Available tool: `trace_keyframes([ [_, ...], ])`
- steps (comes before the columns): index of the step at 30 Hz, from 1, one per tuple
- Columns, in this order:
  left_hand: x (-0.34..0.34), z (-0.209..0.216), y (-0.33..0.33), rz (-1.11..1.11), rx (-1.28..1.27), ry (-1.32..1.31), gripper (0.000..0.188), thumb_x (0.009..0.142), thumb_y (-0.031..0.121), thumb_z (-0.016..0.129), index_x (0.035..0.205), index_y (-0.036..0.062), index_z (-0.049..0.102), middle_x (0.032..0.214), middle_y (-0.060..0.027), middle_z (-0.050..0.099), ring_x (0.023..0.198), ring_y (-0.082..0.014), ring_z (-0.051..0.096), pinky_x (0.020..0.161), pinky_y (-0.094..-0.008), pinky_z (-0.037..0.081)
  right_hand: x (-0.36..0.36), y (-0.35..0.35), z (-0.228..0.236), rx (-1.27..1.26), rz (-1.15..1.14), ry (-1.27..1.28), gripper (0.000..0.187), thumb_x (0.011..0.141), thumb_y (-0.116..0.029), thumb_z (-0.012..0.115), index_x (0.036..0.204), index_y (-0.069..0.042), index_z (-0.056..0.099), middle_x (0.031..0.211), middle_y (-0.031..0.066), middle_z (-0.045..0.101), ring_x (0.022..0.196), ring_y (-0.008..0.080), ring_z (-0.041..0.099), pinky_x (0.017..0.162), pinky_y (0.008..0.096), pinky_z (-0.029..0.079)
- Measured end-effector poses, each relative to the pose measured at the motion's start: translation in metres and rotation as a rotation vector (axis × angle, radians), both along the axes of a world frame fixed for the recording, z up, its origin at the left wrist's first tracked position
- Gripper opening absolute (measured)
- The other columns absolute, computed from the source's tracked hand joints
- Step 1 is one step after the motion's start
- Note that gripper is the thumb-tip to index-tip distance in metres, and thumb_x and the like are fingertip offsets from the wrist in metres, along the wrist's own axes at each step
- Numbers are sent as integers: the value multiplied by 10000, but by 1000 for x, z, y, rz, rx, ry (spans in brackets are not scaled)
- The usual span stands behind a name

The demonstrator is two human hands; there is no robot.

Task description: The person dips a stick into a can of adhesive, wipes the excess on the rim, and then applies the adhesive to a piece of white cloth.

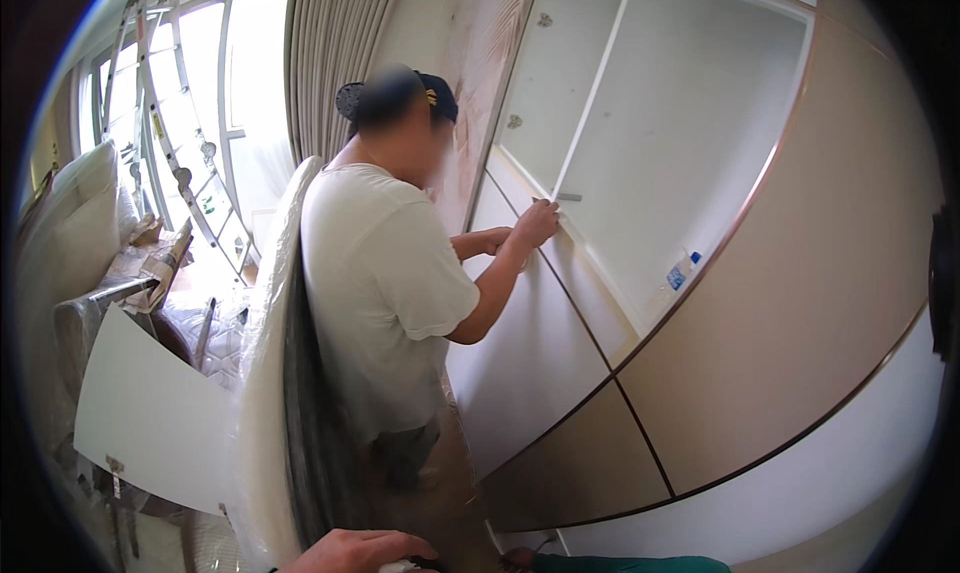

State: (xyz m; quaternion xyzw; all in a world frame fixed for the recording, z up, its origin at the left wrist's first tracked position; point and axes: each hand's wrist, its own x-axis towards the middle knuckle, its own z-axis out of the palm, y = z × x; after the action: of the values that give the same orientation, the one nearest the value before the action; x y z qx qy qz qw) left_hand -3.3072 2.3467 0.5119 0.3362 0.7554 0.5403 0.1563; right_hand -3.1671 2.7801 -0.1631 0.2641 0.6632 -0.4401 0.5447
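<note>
At the lower edge my left hand [358, 551] shows with its fingers bent over a small whitish thing [400, 567], mostly cut off by the frame. My right hand [518, 557] is a dark shape further right, at the end of a green sleeve [632, 564]; its fingers are too shadowed to read. A thin curved grey thing [546, 543] rises beside it. In front of me a co-worker [385, 243] in a white T-shirt and dark cap stands with both hands at the ledge of an open white cabinet [690, 103]. What those hands hold is too small to name.
A small bottle with a blue cap [684, 270] stands in the cabinet. A plastic-wrapped padded panel [262, 393] stands close behind the co-worker. To the left are a loose white door panel [150, 413], wrapped furniture [75, 223] and a stepladder [165, 123]. Beige panels [790, 303] line the right.
</note>
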Motion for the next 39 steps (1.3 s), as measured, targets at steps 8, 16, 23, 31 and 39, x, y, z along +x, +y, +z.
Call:
trace_keyframes([
  [8,-1,-4,-12,62,-48,96,209,881,135,745,1029,7,670,948,-172,699,806,-372,690,685,-403,556,-76,-63,50,47,1185,821,380,955,-314,564,1250,-99,669,1147,180,701,1041,362,677,952,458,551],
  [16,1,-11,-27,-55,-32,164,247,872,161,736,1065,25,662,912,-164,685,788,-365,681,675,-420,556,-145,-131,127,45,1025,741,355,1008,-272,519,1285,-84,637,1204,189,678,1104,335,652,980,443,533],
  [23,-7,-10,-32,-108,-117,87,295,852,204,707,1089,34,672,916,-154,673,814,-367,665,710,-439,533,-159,-156,111,0,973,686,364,1018,-277,506,1298,-74,619,1221,192,665,1117,333,643,988,441,523],
  [31,-9,-9,-37,-85,-164,-95,346,851,233,668,1140,43,654,913,-155,653,846,-370,651,741,-458,511,-142,-159,93,-44,916,624,376,1028,-283,491,1313,-62,598,1240,195,650,1132,330,634,998,439,511],
  [39,-9,-8,-36,-21,-140,2,346,853,211,693,1149,37,645,932,-162,665,842,-378,655,730,-454,516,-156,-161,95,-54,928,639,388,1038,-289,475,1328,-51,577,1259,197,635,1146,327,624,1007,437,500],
])
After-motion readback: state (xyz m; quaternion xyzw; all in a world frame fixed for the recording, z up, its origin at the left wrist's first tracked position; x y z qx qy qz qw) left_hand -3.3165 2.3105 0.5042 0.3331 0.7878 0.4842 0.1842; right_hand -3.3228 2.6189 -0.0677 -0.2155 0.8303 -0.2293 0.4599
